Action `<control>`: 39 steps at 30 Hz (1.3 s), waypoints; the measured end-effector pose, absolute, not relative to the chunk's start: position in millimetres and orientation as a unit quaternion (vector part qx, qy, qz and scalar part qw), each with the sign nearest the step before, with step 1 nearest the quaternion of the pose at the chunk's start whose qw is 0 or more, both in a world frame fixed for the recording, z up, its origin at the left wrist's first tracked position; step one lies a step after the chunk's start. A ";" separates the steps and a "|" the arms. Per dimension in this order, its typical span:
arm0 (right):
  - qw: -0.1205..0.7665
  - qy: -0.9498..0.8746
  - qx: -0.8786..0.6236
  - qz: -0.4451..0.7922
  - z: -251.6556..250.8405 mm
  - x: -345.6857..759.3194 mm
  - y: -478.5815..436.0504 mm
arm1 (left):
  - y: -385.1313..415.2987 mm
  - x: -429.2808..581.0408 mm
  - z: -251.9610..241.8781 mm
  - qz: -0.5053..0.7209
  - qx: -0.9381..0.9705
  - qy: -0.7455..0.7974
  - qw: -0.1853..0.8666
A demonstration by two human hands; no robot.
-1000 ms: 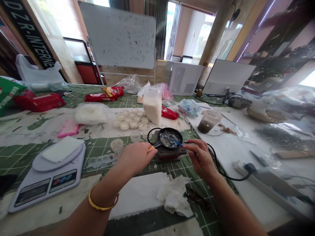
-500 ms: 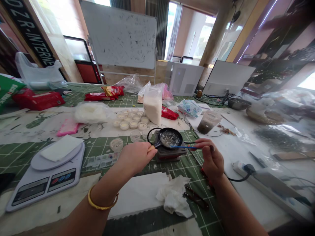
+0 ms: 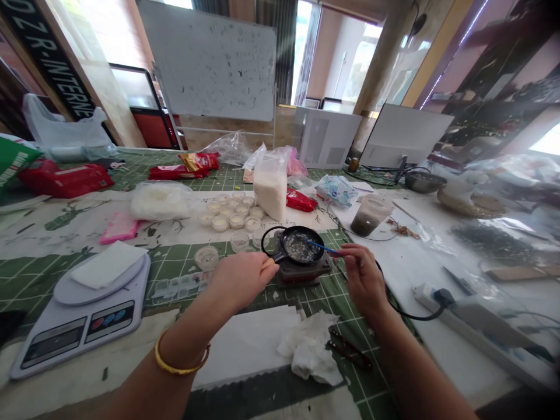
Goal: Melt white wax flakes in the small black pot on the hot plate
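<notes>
A small black frying pan (image 3: 321, 238) rests on a little dark hot plate (image 3: 301, 274). Whitish bits (image 3: 301, 249) in a liquid lie across the pan's bottom. My left hand (image 3: 242, 279) is wrapped round the pan's handle, whose light wooden-looking part (image 3: 268, 263) shows at the fingertips. Pinched in the fingers of my right hand (image 3: 364, 277) is a thin blue stick (image 3: 326, 248). Its far end reaches into the pan among the bits. Small round clear cups (image 3: 240, 240) stand just left of the pan.
A kitchen scale (image 3: 83, 315) with a white sheet stands at left. Several filled cups (image 3: 237, 220) and a bag of pale granules (image 3: 270, 189) sit behind the pan. Crumpled tissue (image 3: 312, 350) and dark-handled pliers (image 3: 350, 350) lie in front. A power strip (image 3: 472, 332) is at right.
My right hand has moved left and slightly lower, carrying the blue stick's tip from the pan's near edge towards its middle. My left hand keeps its hold on the handle.
</notes>
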State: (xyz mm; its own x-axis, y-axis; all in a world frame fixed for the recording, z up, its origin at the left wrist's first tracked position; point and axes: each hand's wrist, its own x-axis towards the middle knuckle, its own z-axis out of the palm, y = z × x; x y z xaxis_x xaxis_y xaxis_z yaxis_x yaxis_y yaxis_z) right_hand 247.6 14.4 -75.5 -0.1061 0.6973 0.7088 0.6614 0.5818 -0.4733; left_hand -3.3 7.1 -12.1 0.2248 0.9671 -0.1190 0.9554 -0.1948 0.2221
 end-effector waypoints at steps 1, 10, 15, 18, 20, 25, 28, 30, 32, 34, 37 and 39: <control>0.508 -0.730 -0.457 0.027 -75.6 248.1 14.5 | 7.1 -3.0 -11.9 0.023 0.773 0.622 0.125; 0.506 -0.730 -0.456 0.049 -72.6 248.6 13.0 | 6.7 -2.3 -11.3 0.029 0.771 0.622 0.132; 0.492 -0.750 -0.414 0.154 -72.3 246.9 12.1 | 6.3 -2.0 -9.4 0.024 0.773 0.620 0.130; 0.508 -0.686 -0.482 0.196 -73.5 248.3 16.5 | 6.2 -2.4 -9.0 0.024 0.775 0.617 0.131; 0.564 -0.599 -0.499 0.271 -74.1 250.7 20.7 | 6.1 -2.9 -9.1 0.024 0.777 0.615 0.133; 0.617 -0.486 -0.459 0.416 -76.2 252.8 29.2 | 6.0 -3.5 -10.3 0.024 0.778 0.614 0.134; 0.621 -0.445 -0.477 0.434 -76.3 258.5 35.3 | 6.7 -3.3 -11.3 0.022 0.775 0.619 0.127; 0.650 -0.402 -0.490 0.419 -75.2 264.7 39.2 | 7.4 -3.2 -11.7 0.020 0.772 0.623 0.125; 0.682 -0.368 -0.486 0.405 -74.2 268.1 41.1 | 7.8 -3.2 -11.8 0.020 0.772 0.622 0.129; 0.690 -0.364 -0.472 0.410 -74.5 266.9 40.4 | 7.7 -3.3 -11.7 0.018 0.772 0.622 0.133; 0.652 -0.413 -0.478 0.419 -77.0 262.6 38.4 | 7.1 -3.4 -11.4 0.021 0.772 0.623 0.129; 0.637 -0.436 -0.506 0.386 -78.0 263.8 38.9 | 6.7 -3.5 -11.4 0.024 0.773 0.621 0.126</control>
